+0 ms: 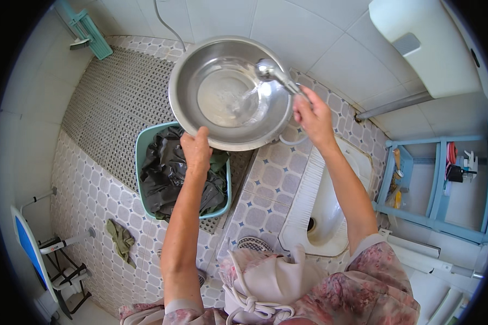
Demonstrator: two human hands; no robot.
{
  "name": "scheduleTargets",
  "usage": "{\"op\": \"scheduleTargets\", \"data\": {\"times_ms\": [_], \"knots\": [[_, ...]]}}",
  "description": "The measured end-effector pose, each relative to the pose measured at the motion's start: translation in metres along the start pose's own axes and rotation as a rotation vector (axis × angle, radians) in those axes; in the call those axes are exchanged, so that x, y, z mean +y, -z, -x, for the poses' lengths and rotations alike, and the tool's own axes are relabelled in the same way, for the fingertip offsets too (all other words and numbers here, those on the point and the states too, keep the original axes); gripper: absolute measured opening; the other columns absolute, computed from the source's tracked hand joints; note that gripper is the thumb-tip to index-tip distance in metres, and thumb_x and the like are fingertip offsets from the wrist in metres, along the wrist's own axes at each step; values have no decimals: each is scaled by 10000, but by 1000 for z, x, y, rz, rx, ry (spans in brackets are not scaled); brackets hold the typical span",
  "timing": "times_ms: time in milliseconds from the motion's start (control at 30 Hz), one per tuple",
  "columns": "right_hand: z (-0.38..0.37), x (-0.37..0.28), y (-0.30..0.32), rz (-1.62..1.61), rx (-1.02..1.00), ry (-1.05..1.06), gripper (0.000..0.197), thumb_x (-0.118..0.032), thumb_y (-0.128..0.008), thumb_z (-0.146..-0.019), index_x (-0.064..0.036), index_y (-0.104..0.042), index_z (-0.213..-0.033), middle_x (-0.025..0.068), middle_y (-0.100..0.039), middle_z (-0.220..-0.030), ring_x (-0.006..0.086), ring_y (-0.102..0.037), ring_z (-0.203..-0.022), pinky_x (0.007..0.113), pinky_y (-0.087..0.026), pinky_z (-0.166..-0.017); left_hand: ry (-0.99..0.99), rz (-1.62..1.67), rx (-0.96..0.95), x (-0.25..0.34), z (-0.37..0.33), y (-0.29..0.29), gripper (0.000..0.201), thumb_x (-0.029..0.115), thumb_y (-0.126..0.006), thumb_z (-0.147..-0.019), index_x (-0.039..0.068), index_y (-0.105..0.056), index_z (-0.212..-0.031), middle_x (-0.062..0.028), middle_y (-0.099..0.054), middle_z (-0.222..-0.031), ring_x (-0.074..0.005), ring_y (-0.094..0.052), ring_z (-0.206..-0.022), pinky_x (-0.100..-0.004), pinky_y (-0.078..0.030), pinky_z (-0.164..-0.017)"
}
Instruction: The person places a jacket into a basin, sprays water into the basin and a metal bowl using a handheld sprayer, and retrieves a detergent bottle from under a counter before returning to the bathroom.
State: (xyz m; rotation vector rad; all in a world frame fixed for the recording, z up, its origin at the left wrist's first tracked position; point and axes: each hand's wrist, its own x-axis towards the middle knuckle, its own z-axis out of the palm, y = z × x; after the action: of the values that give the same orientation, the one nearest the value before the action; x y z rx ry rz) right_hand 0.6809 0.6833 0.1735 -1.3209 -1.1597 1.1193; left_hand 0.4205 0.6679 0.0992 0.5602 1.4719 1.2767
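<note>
A wide steel basin (pixel 192 59) is tilted up, and my left hand (pixel 197 150) grips its near rim. In my right hand (pixel 313 116) is a chrome shower head (pixel 274 71), held by its handle over the right side of the basin. Water sprays from it onto the basin's bottom, where some water lies. Just below the basin stands a light-blue tub (pixel 140 162) holding dark wet clothes (pixel 165 173). My left forearm crosses over that tub and hides part of the clothes. The fingers of my left hand beneath the rim are hidden.
A squat toilet (pixel 331 200) is set into the tiled floor at right. Perforated grey matting (pixel 119 86) lies at left, and a green cloth (pixel 120 241) lies on the tiles. A blue shelf (pixel 434 216) stands at far right; a folding blue-seated chair (pixel 32 249) leans at far left.
</note>
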Motion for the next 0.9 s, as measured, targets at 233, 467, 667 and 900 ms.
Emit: {"op": "scheduleTargets", "data": {"times_ms": [233, 467, 667, 900], "knots": [[-85, 38, -24, 553, -174, 104, 361, -244, -568, -926, -9, -605, -1198, 70, -684, -772, 108, -603, -646, 260, -484, -622, 125, 151, 4, -1, -23, -12, 123, 60, -559, -791, -53, -516, -775, -48, -477, -600, -110, -338, -361, -272, -219, -332], [-125, 71, -27, 257, -72, -204, 373, -250, -530, -945, 11, -589, -1206, 31, -655, -840, 84, -572, -669, 235, -463, -547, 83, 66, 65, 10, -57, -18, 176, 101, -577, -795, -59, -516, -754, -56, -478, -573, -127, -359, -344, -283, -228, -324], [-140, 55, -55, 25, -262, -205, 324, -244, -518, -960, 26, -596, -1122, 13, -597, -831, 71, -541, -659, 198, -388, -461, -25, -69, 135, 30, -104, 29, 231, 154, -609, -784, -50, -523, -718, -59, -473, -535, -150, -410, -359, -307, -276, -331], [-175, 68, -158, 232, -554, -285, 300, -216, -530, -931, 29, -634, -1067, 58, -656, -890, 88, -559, -637, 237, -411, -465, 57, -114, 120, 37, -158, 85, 174, 136, -602, -785, -21, -532, -756, -33, -470, -548, -103, -364, -356, -265, -229, -327]]}}
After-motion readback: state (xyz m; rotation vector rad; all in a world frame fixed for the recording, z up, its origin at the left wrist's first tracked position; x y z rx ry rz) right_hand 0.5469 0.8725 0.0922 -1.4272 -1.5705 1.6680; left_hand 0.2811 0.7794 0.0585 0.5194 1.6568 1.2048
